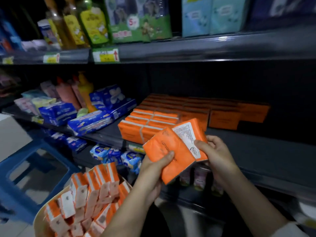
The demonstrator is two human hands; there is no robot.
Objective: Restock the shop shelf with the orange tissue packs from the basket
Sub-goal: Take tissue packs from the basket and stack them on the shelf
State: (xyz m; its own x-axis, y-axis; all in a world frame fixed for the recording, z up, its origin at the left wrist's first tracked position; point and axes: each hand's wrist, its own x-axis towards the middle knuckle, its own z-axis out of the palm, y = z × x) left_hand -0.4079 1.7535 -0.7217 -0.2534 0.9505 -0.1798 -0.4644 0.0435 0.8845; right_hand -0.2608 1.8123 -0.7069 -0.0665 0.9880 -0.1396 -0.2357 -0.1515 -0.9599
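Stock is crowding the head view: rows of orange tissue packs (153, 120) are sitting stacked on the middle shelf (256, 151), with blue packets (89, 122) lying just to their left. In front of that shelf's edge, the person is holding two more orange packs, one overlapping the other. The left hand (152, 170) is gripping the front pack (164, 142), thumb pressing on its top face and fingers curling underneath. The right hand (217, 153) is pinching the rear pack (186, 134) (the one showing a white printed label), thumb lying on the label and fingers wrapping behind. Beside the left forearm, the basket (38, 218) is standing full of further orange-and-white packs (89, 194), many on end. A blue stool (20, 158) is standing left of the basket. Bottles (68, 23) and green pouches (140, 19) are lining the upper shelf (205, 47).
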